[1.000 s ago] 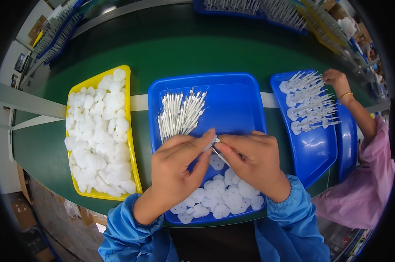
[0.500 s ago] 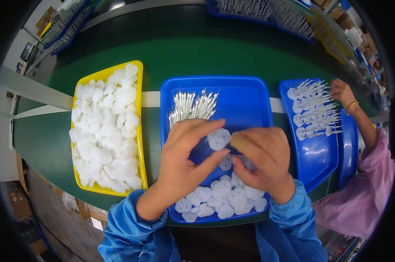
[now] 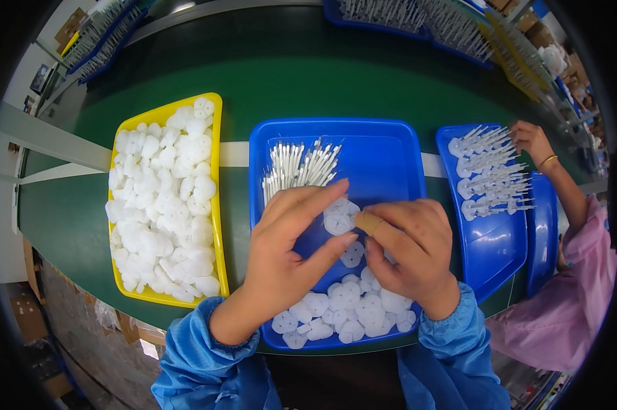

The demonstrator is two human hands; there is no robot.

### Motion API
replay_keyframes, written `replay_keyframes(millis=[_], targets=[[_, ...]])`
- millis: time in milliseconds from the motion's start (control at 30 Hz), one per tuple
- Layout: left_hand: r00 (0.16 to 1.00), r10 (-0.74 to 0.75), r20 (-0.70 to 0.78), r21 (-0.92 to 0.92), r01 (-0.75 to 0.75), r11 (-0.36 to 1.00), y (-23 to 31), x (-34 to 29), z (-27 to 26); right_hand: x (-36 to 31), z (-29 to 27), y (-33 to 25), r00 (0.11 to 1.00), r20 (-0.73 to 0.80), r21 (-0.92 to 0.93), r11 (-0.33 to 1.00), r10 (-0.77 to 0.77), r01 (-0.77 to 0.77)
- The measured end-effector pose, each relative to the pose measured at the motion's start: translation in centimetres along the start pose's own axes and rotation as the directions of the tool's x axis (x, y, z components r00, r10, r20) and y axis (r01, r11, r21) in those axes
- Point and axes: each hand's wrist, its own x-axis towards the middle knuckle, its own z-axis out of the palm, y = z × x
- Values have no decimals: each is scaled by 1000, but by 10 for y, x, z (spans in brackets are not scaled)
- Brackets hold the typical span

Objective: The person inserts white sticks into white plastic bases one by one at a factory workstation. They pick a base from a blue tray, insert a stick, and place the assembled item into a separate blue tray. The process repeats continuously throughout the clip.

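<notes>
My left hand (image 3: 281,236) curves around a small stack of translucent white plastic discs (image 3: 340,217), its thumb and fingers at the edges. At the stack's right edge is my right hand (image 3: 411,236), fingers curled in toward the thumb; whatever lies between them is hidden. Both hands are over a blue tray (image 3: 383,147). Below them, a loose disc (image 3: 353,254) lies apart from a pile of similar discs (image 3: 356,311) in the near part of the tray. Thin white sticks (image 3: 300,166) are bunched at the tray's far left, beyond my left hand.
To the left, a yellow tray (image 3: 219,198) is heaped with white discs. On the right, a blue tray (image 3: 489,256) carries discs and sticks, with another person's hand (image 3: 532,142) at its far edge. More filled trays (image 3: 404,20) line the green table's (image 3: 254,75) far side.
My right hand's fingers have moved slightly left, against the stack's edge. The stack now shows overlapping discs where a single face showed. My left hand keeps its grip.
</notes>
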Motion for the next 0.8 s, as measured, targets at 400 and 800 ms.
replay_keyframes(millis=[400, 800], targets=[[991, 134, -8, 137, -132, 982, 0, 2, -1, -2, 4, 1, 1000, 10, 162, 987, -8, 6], [984, 174, -43, 160, -165, 973, 0, 3, -1, -4, 5, 5, 1000, -27, 120, 993, -8, 11]])
